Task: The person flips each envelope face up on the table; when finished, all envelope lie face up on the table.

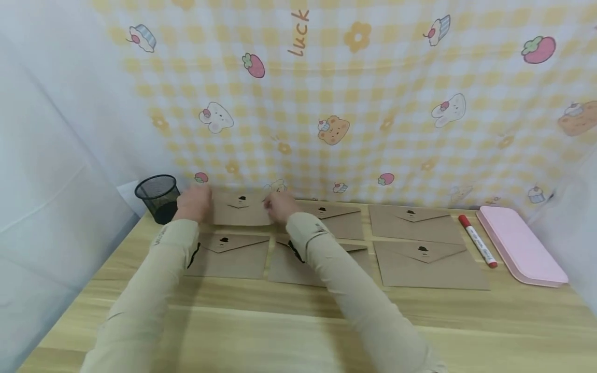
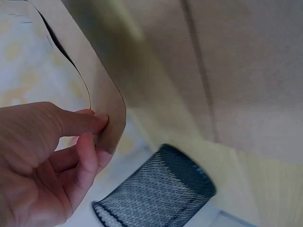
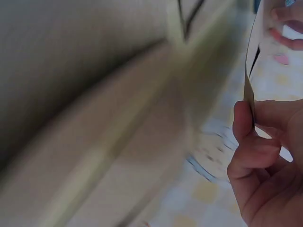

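Note:
At the back left of the table, a brown paper envelope [image 1: 240, 213] with a small hat-and-moustache print is held between both hands. My left hand [image 1: 193, 203] pinches its left edge; in the left wrist view the thumb and fingers grip a corner of the envelope [image 2: 112, 101], which bows a little. My right hand [image 1: 281, 205] pinches the opposite edge, and the right wrist view has the envelope [image 3: 250, 61] nearly edge-on. Directly in front lies a matching envelope [image 1: 233, 261]. Another envelope [image 1: 308, 267] is partly covered by the right sleeve.
A black mesh pen holder [image 1: 158, 196] stands just left of the left hand. More envelopes lie to the right, one at the back [image 1: 410, 225] and one in front [image 1: 429, 272]. Beyond them are a red-capped marker [image 1: 478, 242] and a pink case [image 1: 522, 246]. A checked curtain [image 1: 298, 93] hangs behind.

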Action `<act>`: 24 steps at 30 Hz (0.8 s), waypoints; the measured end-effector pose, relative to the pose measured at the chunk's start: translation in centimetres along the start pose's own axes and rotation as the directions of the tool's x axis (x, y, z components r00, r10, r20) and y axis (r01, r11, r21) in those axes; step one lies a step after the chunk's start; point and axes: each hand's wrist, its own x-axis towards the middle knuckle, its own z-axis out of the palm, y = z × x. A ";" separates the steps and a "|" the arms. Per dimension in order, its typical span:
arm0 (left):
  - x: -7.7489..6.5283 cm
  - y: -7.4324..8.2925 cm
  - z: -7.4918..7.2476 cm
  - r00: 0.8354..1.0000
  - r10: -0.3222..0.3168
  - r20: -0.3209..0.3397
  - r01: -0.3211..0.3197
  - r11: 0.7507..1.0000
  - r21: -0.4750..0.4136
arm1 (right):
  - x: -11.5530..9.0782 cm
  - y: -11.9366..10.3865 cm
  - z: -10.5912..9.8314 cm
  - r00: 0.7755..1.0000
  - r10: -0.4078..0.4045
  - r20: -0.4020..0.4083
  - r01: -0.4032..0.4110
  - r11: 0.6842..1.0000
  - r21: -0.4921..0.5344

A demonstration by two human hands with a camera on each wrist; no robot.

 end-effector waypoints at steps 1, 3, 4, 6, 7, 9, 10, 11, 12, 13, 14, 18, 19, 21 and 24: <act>0.1 0.0 0.4 1.000 -0.012 0.011 0.012 1.000 0.007 | 0.2 0.1 0.6 1.000 0.010 0.004 -0.010 1.000 -0.019; 0.0 0.1 1.1 0.999 -0.035 0.042 0.034 0.999 0.014 | 0.5 0.2 1.7 0.999 0.033 0.013 -0.033 0.999 -0.037; -0.2 0.1 1.4 0.997 -0.041 0.058 0.040 0.999 0.016 | 0.5 0.3 2.2 0.999 0.041 0.017 -0.041 0.998 -0.046; -0.5 0.0 1.8 0.996 -0.044 0.081 0.042 0.999 0.031 | 0.4 0.4 3.0 0.995 0.094 0.028 -0.094 0.995 0.012; -0.7 -0.1 1.8 0.996 -0.037 0.085 0.033 0.999 0.041 | 0.4 0.4 3.3 0.995 0.094 0.032 -0.094 0.996 -0.009; -1.0 -0.3 1.7 0.996 -0.028 0.084 0.023 0.998 0.060 | 0.4 0.1 3.4 0.995 0.093 0.046 -0.090 0.994 -0.056; -1.1 -0.4 1.6 0.997 -0.021 0.074 0.016 0.997 0.070 | 0.3 -0.2 3.3 0.995 0.088 0.052 -0.083 0.993 -0.090; -1.2 -0.5 1.5 0.998 -0.019 0.063 0.014 0.997 0.078 | 0.3 -0.4 3.2 0.995 0.087 0.056 -0.080 0.989 -0.126; -1.3 -0.5 1.4 0.998 -0.019 0.052 0.015 0.997 0.079 | 0.3 -0.6 3.0 0.996 0.065 0.055 -0.052 0.977 -0.207; -1.3 -0.4 1.4 0.999 -0.021 0.041 0.018 0.997 0.078 | 0.2 -0.8 2.8 0.997 0.059 0.056 -0.044 0.968 -0.247; -1.3 -0.4 1.4 0.999 -0.029 0.031 0.026 0.996 0.082 | 0.1 -1.1 2.6 0.996 0.072 0.049 -0.057 0.964 -0.258; -1.2 0.1 2.2 0.997 -0.071 0.010 0.070 0.995 0.076 | -0.7 -1.1 2.1 0.994 0.111 0.017 -0.105 0.973 -0.206; -1.2 0.2 2.3 0.997 -0.073 0.004 0.073 0.994 0.082 | -1.1 -0.9 1.8 0.995 0.102 0.003 -0.100 0.982 -0.162; -1.6 0.4 2.2 0.997 -0.080 -0.011 0.081 0.992 0.093 | -2.0 -0.3 0.8 0.998 0.056 -0.038 -0.057 0.998 -0.029; -2.9 0.5 0.4 0.997 -0.070 -0.018 0.072 0.993 0.095 | -4.1 1.3 -2.1 0.994 -0.027 -0.106 0.039 0.993 0.115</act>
